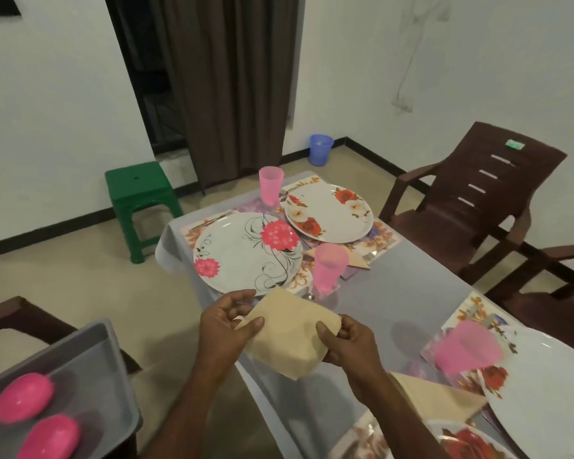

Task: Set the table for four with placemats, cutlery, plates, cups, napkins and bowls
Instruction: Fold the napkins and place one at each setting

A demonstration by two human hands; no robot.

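You held a beige napkin point(289, 336) in the air over the near left edge of the counter point(405, 286), which was draped in a grey cloth. Your left hand point(227, 323) pinched its left corner, fingers point(256, 323) curled onto the paper, and your right hand point(345, 342) gripped its right edge, thumb on top. Just beyond the napkin lay a white plate with pink flowers point(246, 253) on a floral placemat point(193, 231), and a pink cup point(328, 266) stood just to its right, close to your hands. Farther back sat a plate with red and white roses point(328, 213) and a second pink cup point(270, 185). To your right, a blurred pink cup point(466, 349) stood beside a large white plate point(544, 385), with another folded napkin point(441, 399) near your right forearm and part of a rose plate point(468, 442) at the bottom edge. At your lower left, a grey tray point(80, 366) held two pink bowls point(24, 397) turned upside down. Brown plastic chairs point(478, 200) stood along the right side of the counter, a green stool point(140, 197) by the far left corner, and a blue bin point(320, 149) on the floor near the dark curtain point(232, 77).
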